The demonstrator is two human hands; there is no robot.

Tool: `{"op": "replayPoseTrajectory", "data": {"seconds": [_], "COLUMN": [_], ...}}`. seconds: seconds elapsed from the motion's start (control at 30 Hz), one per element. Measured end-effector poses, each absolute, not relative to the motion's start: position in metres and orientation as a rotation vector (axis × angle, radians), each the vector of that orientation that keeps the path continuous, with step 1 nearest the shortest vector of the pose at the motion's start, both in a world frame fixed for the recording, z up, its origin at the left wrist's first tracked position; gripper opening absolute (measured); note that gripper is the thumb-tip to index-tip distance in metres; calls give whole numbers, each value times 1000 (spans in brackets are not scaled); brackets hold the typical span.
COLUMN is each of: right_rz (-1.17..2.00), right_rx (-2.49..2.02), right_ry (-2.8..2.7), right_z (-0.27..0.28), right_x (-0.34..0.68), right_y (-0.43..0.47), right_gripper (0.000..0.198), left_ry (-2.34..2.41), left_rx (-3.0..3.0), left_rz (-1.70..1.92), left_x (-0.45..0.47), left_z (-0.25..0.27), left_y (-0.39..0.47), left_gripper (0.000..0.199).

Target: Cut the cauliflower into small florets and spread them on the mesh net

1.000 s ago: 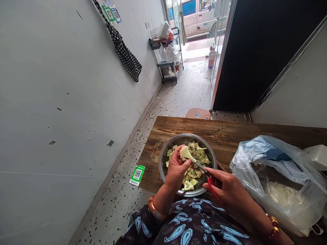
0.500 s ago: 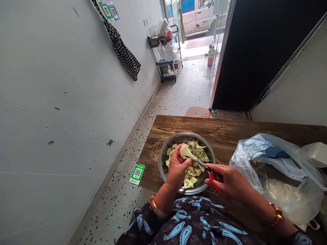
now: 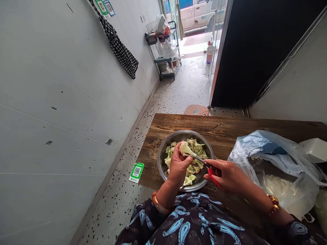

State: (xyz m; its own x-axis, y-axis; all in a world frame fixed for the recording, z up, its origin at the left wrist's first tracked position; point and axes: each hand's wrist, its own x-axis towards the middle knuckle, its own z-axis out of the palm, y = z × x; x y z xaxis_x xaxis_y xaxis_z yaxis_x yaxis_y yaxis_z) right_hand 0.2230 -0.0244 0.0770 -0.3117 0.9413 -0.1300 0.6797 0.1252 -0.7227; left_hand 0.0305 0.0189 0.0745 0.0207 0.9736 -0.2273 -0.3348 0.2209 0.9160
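head view: metal-bladed scissors (image 3: 201, 160) touch a knobbly, smooth-stemmed cauliflower floret (image 3: 185, 149).

Left hand (image 3: 179, 167) pinching, right hand (image 3: 227, 174) curled gripping, forearms (image 3: 256, 196) angled inward

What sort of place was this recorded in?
Probably a small shop or eatery: a QR-code card at the edge of the table, a trolley holding bags, and a van just outside.

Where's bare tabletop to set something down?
Bare table between bowl and far edge, and left of the bowl toward the green card. Crowded: rightward, with bag and white box; above the bowl, left hand and right hand.
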Motion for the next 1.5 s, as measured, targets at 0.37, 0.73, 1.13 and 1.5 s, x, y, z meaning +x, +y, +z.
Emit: {"op": "replayPoseTrajectory", "data": {"seconds": [0.37, 0.73, 1.13, 1.5], "right_rz": [999, 1035, 1040, 1059], "right_rx": [-1479, -1447, -1481, -1524], "right_ry": [-2018, -1993, -1981, -1892], "right_z": [75, 67, 59, 60], "right_x": [227, 229, 228, 229], "right_y": [-26, -29, -37, -41], "right_gripper": [45, 35, 32, 43], "left_ry": [1086, 1086, 1067, 1003], "left_rx": [805, 802, 805, 767], "left_rz": [1196, 1175, 1142, 1011], "left_x": [38, 39, 34, 18], "left_z": [77, 77, 69, 75], "left_y": [17, 14, 10, 18], "left_gripper": [63, 62, 63, 54]}}
